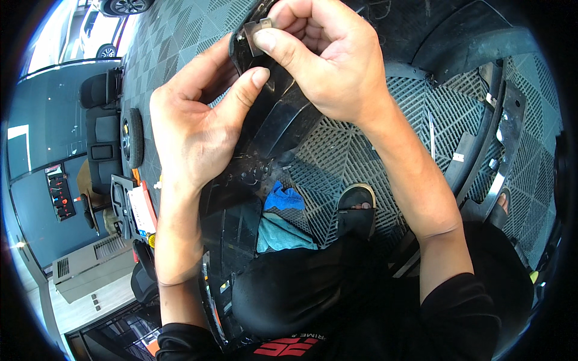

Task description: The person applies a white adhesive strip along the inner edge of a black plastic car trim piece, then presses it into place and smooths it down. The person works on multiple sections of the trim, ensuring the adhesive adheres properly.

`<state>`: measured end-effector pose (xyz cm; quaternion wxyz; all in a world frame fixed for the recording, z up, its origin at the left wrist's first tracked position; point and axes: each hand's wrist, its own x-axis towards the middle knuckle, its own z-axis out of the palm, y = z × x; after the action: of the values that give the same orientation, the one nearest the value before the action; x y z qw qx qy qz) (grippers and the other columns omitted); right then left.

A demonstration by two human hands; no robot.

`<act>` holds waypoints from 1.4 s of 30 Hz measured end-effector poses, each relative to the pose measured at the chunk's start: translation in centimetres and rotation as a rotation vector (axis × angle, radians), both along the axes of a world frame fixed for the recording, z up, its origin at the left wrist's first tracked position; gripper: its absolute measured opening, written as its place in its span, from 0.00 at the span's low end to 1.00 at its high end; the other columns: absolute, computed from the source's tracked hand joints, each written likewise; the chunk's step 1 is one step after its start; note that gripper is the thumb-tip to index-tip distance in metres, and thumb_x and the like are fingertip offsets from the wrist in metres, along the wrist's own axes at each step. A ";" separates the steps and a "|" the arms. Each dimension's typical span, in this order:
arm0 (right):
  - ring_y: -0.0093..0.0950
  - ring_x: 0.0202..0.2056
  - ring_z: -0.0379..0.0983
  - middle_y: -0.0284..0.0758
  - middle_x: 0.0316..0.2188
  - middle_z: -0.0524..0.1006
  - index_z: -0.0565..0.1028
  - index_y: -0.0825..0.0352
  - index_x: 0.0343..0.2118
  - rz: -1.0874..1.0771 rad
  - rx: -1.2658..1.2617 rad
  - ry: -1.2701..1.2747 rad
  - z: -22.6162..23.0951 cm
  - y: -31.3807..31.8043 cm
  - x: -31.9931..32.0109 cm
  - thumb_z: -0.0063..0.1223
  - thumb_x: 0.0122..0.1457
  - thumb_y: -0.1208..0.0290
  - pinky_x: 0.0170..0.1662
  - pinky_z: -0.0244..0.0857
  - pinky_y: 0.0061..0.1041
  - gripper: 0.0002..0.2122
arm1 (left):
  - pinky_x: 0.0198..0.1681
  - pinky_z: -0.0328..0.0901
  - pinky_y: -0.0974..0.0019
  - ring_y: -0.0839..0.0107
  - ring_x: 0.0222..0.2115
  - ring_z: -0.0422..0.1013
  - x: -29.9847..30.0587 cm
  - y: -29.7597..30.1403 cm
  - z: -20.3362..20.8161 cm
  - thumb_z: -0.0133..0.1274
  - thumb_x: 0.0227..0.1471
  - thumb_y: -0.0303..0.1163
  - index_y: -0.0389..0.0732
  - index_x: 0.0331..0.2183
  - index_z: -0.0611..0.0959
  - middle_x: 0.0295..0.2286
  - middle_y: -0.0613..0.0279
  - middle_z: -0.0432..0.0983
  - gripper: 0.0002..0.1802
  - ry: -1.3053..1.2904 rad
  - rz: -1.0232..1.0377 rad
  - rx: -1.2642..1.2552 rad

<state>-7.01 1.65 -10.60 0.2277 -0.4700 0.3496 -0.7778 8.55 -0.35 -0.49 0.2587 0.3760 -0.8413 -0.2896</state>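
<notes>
A long black plastic car trim panel (pixel 280 123) rises from my lap area toward the top centre. My left hand (pixel 195 129) grips its left edge near the upper end, thumb on the front face and fingers hidden behind. Between my right thumb and fingers a small brownish metal clip (pixel 255 43) sits against the panel's edge. My right hand (pixel 340 66) pinches the clip, its other fingers curled. Whether the clip is seated on the panel, I cannot tell.
A blue cloth (pixel 284 197) and a teal cloth (pixel 282 232) lie below the panel on the grated floor (pixel 328 150). Long black bumper pieces (pixel 481 162) lie at the right. At the left are a car seat (pixel 99 135), a tyre (pixel 133 138) and a white-and-orange box (pixel 142 207).
</notes>
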 end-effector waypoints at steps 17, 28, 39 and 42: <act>0.14 0.29 0.74 0.31 0.29 0.80 0.77 0.70 0.37 0.185 -0.059 -0.286 -0.8 -0.4 1.3 0.62 0.61 0.79 0.31 0.70 0.17 0.05 | 0.49 0.73 0.69 0.72 0.43 0.79 0.0 0.2 0.3 0.68 0.52 0.24 0.33 0.52 0.83 0.41 0.55 0.85 0.25 -0.002 0.007 0.027; 0.12 0.29 0.73 0.30 0.30 0.79 0.77 0.70 0.38 0.231 -0.046 -0.328 -1.1 -0.3 1.2 0.63 0.60 0.80 0.31 0.69 0.15 0.06 | 0.50 0.72 0.69 0.73 0.43 0.79 -0.2 0.2 0.1 0.68 0.52 0.24 0.33 0.51 0.83 0.41 0.55 0.85 0.24 0.013 0.004 0.031; 0.12 0.28 0.71 0.28 0.29 0.79 0.79 0.69 0.38 0.141 0.033 -0.077 -0.6 0.1 -0.3 0.63 0.60 0.77 0.30 0.67 0.15 0.05 | 0.49 0.73 0.69 0.73 0.43 0.79 -0.1 0.1 0.4 0.68 0.52 0.25 0.33 0.51 0.83 0.42 0.55 0.85 0.24 -0.010 0.008 0.026; 0.14 0.27 0.72 0.30 0.28 0.79 0.79 0.69 0.37 0.107 0.047 -0.088 -0.4 0.1 0.0 0.64 0.59 0.78 0.30 0.68 0.16 0.05 | 0.49 0.73 0.69 0.73 0.42 0.79 -0.1 0.0 -0.1 0.68 0.52 0.26 0.34 0.51 0.83 0.41 0.55 0.85 0.24 0.013 0.007 0.017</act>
<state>-7.02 1.76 -11.03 0.2952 -0.4479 0.3318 -0.7759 8.42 -0.33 -0.58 0.2621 0.3793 -0.8357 -0.2983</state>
